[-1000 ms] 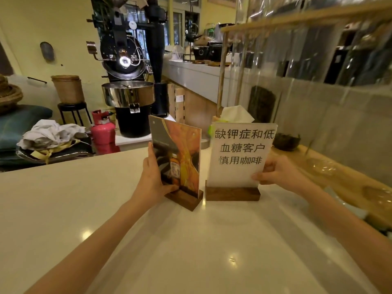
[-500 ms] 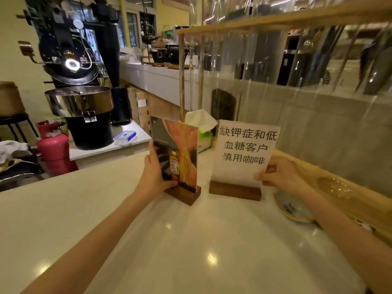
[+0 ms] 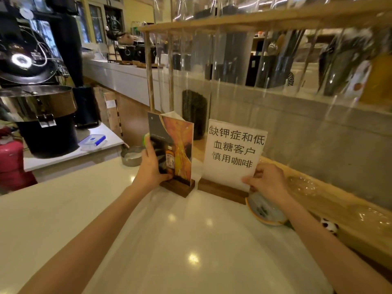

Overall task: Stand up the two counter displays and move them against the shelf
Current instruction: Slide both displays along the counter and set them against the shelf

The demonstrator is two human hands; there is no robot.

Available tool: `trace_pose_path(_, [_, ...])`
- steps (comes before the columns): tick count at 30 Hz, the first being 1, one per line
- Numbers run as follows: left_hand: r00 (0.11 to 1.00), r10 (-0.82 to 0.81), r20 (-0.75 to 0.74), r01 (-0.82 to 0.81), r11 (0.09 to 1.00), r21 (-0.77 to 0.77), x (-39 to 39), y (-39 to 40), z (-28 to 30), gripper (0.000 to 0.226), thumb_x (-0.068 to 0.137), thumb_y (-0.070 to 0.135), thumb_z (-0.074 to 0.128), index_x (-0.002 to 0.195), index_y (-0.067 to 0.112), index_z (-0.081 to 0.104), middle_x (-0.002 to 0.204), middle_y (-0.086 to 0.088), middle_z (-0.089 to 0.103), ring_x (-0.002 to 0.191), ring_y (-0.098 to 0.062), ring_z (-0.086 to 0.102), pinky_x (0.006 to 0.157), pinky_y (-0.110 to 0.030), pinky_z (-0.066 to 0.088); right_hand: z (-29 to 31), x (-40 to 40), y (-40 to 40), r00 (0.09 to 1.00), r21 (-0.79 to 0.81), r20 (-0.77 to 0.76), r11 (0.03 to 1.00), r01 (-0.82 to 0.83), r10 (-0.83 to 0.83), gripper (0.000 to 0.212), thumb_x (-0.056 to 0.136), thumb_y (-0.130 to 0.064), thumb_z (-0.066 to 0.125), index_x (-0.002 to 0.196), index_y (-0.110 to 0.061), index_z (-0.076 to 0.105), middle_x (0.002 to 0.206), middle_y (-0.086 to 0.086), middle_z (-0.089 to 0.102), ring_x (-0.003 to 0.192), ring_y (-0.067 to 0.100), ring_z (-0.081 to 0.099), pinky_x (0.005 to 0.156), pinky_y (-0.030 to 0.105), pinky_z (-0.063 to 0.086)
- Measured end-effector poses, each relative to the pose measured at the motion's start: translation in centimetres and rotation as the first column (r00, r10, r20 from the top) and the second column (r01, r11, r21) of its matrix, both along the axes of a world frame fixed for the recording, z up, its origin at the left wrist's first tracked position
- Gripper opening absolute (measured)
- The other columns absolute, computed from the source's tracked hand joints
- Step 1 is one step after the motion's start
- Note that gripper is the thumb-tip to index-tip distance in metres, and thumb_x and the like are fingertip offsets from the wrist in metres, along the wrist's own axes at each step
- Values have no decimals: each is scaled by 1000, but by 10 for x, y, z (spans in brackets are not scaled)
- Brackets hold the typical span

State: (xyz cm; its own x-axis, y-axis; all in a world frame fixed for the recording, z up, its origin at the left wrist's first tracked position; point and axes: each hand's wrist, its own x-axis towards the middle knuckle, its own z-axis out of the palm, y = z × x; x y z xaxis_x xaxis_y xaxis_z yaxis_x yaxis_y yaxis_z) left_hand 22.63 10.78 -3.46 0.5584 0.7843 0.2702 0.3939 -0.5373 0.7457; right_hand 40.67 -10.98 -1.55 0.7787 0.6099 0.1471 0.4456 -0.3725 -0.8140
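Note:
Two counter displays stand upright on wooden bases on the white counter (image 3: 84, 219). The orange picture display (image 3: 178, 145) is on the left, and my left hand (image 3: 151, 166) grips its left edge. The white sign display (image 3: 234, 149) with black characters stands beside it on the right; my right hand (image 3: 265, 181) holds its lower right corner. Both stand close to the wooden shelf (image 3: 318, 187) with clear panels behind them. Whether their bases touch the shelf is hidden.
A patterned dish (image 3: 265, 211) lies under my right wrist beside the sign's base. A metal ashtray (image 3: 131, 158) sits at the counter's far edge. A black roasting machine (image 3: 42, 102) and a red extinguisher (image 3: 10, 158) stand to the left, beyond the counter.
Both displays have slid away from me and rightward toward the shelf, with my hands still on them. The camera view has turned right.

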Motion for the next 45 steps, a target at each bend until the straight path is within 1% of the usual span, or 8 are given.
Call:
trace_pose_path(7, [999, -35, 15, 34, 999, 40, 30, 6, -2, 134, 59, 6, 82, 141, 22, -23, 149, -16, 22, 131, -29, 40, 105, -46, 40, -1, 0, -4, 996, 9, 67, 998, 55, -56, 29, 73, -9, 71, 101, -5, 69, 97, 13, 73, 84, 25, 66, 80, 43, 56])
trace_pose_path(24, [998, -42, -37, 45, 995, 89, 46, 4, -11, 125, 65, 12, 79, 143, 17, -18, 148, -18, 29, 132, -31, 40, 107, -44, 38, 11, 3, -5, 997, -15, 64, 999, 51, -50, 41, 74, -9, 71, 113, -8, 60, 113, 10, 68, 90, 19, 61, 63, 22, 45])
trace_pose_path(28, [993, 20, -118, -15, 999, 45, 41, -7, -11, 105, 70, 25, 75, 145, 15, 3, 143, -18, 39, 125, -33, 47, 101, -44, 44, 49, -4, -3, 986, 206, 128, 976, 75, -103, 58, 74, -16, 72, 124, -16, 41, 114, 0, 60, 100, 15, 58, 75, 27, 51])
trace_pose_path(31, [973, 52, -226, -52, 999, 6, 33, -18, -8, 67, 75, 35, 69, 130, 11, 39, 127, -17, 53, 110, -29, 55, 87, -35, 49, 85, -14, 11, 885, 320, 458, 944, -75, -84, 65, 79, -20, 66, 135, -16, 32, 126, 5, 52, 112, 14, 49, 91, 28, 45])
trace_pose_path(34, [967, 45, -251, -57, 998, -40, 26, -23, -8, 44, 77, 35, 66, 111, 10, 55, 113, -13, 59, 93, -20, 53, 74, -26, 43, 116, -28, 44, 672, 178, 734, 929, -324, 94, 54, 83, -21, 61, 131, -9, 40, 129, 12, 52, 116, 12, 44, 97, 25, 35])
trace_pose_path(37, [974, 22, -224, -42, 995, -87, 28, -31, -12, 36, 78, 31, 66, 105, 9, 58, 101, -7, 59, 86, -16, 51, 73, -25, 44, 131, -29, 73, 525, -110, 800, 931, -348, 290, 37, 88, -31, 53, 120, -12, 53, 122, 9, 58, 113, 21, 53, 95, 36, 45])
trace_pose_path(42, [985, 27, -171, -44, 995, -94, 31, -42, -23, 32, 76, 29, 69, 99, 11, 58, 96, -4, 54, 76, -11, 48, 57, -14, 39, 135, -17, 111, 576, -475, 595, 824, -310, 560, 35, 87, -37, 52, 97, -7, 66, 89, 9, 67, 78, 21, 61, 68, 30, 49])
trace_pose_path(45, [987, 38, -159, -52, 995, -87, 32, -38, -27, 37, 75, 30, 70, 105, 12, 58, 112, -9, 53, 85, -13, 48, 71, -20, 44, 131, -12, 124, 622, -464, 487, 785, -409, 613, 32, 83, -28, 57, 83, 2, 69, 68, 10, 58, 56, 14, 49, 53, 20, 38])
